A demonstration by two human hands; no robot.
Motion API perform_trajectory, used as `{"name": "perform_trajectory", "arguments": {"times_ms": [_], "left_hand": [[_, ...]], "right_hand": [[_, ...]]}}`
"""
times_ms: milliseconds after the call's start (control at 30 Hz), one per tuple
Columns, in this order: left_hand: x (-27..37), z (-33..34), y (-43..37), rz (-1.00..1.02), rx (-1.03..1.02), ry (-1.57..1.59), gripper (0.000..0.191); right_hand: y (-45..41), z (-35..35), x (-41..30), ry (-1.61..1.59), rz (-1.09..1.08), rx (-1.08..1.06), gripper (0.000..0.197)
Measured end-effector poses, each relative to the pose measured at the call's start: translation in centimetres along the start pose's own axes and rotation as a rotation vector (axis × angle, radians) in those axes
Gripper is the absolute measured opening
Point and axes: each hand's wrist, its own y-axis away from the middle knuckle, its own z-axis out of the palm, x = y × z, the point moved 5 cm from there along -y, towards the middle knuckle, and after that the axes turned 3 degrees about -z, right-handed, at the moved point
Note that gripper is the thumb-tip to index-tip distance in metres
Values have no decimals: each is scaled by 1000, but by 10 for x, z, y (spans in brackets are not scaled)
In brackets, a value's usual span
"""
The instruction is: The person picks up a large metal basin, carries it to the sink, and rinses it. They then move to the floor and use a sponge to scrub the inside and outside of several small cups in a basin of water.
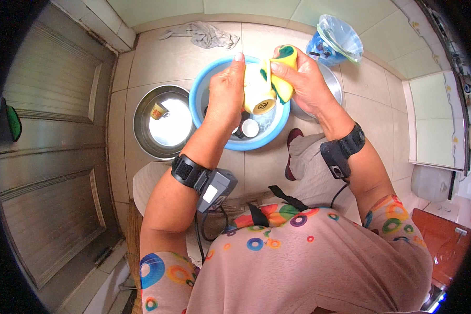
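Above a blue plastic basin (197, 84), my left hand (226, 92) grips a pale yellow cup (255, 90) by its side. The cup is tilted, with its marked base facing me. My right hand (308, 80) holds a yellow and green sponge (284, 78), folded over against the cup near its handle. Inside the basin, partly hidden beneath the cup and my hand, are a small white-lined cup (250, 128) and other dark items. A small patterned cup (157, 112) lies tipped in the round steel pan (141, 133) to the left.
A grey cloth (202, 34) lies on the tiled floor behind the basin. A blue bin with a plastic liner (329, 43) stands at the back right. A round metal lid or pan (333, 84) sits partly under my right forearm. To the left is a panelled door (51, 145).
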Motion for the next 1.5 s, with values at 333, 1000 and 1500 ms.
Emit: {"name": "perform_trajectory", "arguments": {"times_ms": [333, 1000, 1500], "left_hand": [[-9, 6, -3, -148, 11, 112, 40], [24, 6, 0, 265, 241, -889, 53], [4, 13, -2, -158, -72, -94, 50]], "right_hand": [[0, -13, -7, 575, -309, 166, 20], [-7, -13, -18, 744, -260, 58, 23], [-6, -12, -17, 282, 162, -410, 22]]}}
